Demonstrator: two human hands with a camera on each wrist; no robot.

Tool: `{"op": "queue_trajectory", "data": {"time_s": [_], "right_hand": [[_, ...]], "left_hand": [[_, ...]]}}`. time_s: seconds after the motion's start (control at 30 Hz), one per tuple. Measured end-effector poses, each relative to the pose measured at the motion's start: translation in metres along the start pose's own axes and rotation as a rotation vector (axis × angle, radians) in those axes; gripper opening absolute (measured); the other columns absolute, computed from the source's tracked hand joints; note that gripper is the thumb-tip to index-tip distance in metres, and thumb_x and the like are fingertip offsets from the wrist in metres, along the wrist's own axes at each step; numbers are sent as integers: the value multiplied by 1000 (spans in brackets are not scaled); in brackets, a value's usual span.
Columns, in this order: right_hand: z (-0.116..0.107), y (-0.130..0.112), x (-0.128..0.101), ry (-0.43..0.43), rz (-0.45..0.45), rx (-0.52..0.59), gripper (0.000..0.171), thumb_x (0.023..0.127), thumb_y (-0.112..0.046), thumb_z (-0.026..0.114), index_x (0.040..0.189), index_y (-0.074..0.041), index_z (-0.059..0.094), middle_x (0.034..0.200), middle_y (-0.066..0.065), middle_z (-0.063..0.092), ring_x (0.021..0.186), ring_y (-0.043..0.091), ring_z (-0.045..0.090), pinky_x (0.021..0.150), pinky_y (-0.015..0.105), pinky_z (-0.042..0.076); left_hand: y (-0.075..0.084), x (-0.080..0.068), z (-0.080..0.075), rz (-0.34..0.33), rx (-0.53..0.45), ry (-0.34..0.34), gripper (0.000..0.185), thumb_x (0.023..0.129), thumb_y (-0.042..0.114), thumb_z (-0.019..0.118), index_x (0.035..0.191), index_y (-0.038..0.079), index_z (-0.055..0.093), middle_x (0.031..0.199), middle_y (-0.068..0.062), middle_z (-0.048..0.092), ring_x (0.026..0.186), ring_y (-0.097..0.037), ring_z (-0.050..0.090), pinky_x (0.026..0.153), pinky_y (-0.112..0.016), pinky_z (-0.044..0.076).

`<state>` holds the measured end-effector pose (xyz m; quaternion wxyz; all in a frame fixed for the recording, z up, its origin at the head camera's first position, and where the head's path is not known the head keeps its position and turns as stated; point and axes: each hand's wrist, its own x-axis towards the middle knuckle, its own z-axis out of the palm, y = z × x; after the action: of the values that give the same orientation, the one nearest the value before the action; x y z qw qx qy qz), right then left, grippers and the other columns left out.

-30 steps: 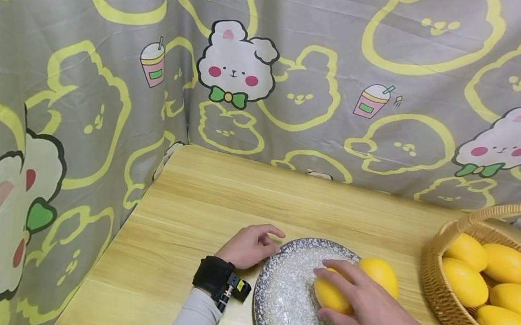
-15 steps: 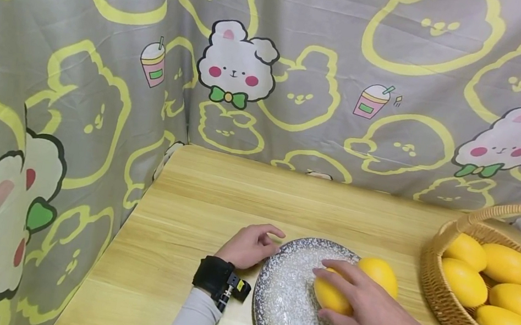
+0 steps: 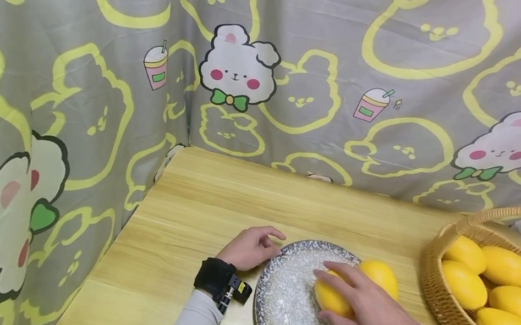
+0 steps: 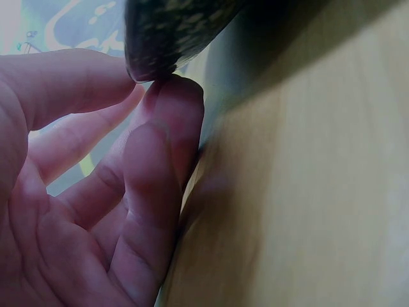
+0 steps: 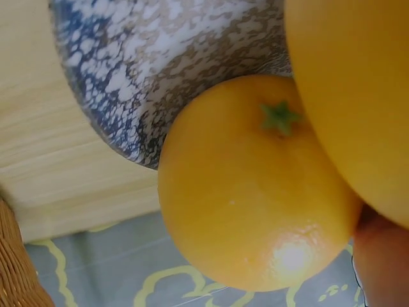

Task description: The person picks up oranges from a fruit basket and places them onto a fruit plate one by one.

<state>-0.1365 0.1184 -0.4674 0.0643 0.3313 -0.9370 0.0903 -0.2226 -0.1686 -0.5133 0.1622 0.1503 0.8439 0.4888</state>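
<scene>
Fingers (image 3: 341,276) of the right hand (image 3: 369,311) curl over a mango (image 3: 330,299) lying lengthwise beneath them on the plate (image 3: 285,305). Left hand (image 3: 251,247), relaxed, touches the plate's rim from the desk (image 3: 193,214).

Head view looks down over the table (image 3: 216,195); both wrist views sit close, sharing the plate (image 3: 287,310) rim.

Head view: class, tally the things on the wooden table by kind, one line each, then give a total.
Yellow oval mangoes on the speckled plate: 3
Yellow oval mangoes in the woven wicker basket: 5
Blue-and-white speckled round plate: 1
Woven wicker basket with a handle: 1
Total: 10
</scene>
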Motion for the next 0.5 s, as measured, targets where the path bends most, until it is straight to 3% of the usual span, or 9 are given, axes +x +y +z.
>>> {"op": "queue_trajectory", "data": {"time_s": [0.5], "right_hand": [[-9,1,-3,13,-26,-50,62,90,-49,77,146,-28,58,147,4,58,126,20,64,97,43,58]], "left_hand": [[1,-2,0,-6,-6,1,32,100,24,67,131,21,69,100,0,74,84,-11,64,78,-31,50]]}}
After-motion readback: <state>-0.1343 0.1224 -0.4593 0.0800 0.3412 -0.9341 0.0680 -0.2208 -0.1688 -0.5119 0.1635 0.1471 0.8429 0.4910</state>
